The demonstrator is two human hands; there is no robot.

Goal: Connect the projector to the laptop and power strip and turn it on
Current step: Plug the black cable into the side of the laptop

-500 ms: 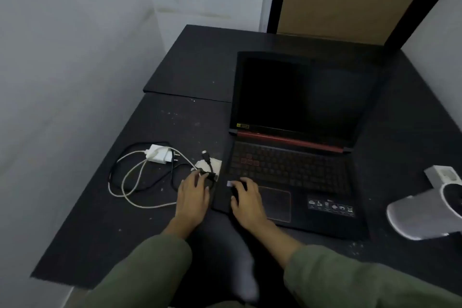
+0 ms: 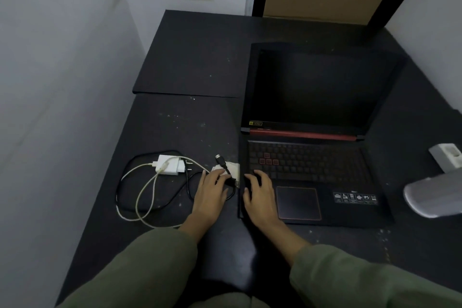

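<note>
Steadying the laptop (image 2: 312, 157) at 1 o'clock, our right hand (image 2: 260, 195) lies flat, fingers relaxed, on its left front corner. Our left hand (image 2: 210, 190) pinches the black cable (image 2: 222, 164) beside the laptop's left edge; plug straight, no forcing. Projector (image 2: 435, 195) waits at 3 o'clock on the tabletop (image 2: 190, 57).

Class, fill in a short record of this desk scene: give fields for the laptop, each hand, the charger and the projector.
laptop: open, screen dark
left hand: on black cable at laptop's left edge; grip unclear
right hand: resting on keyboard's left end, fingers relaxed
white charger: lying left of the hands, white cord looped
projector: white, at right edge, no cable seen
</note>
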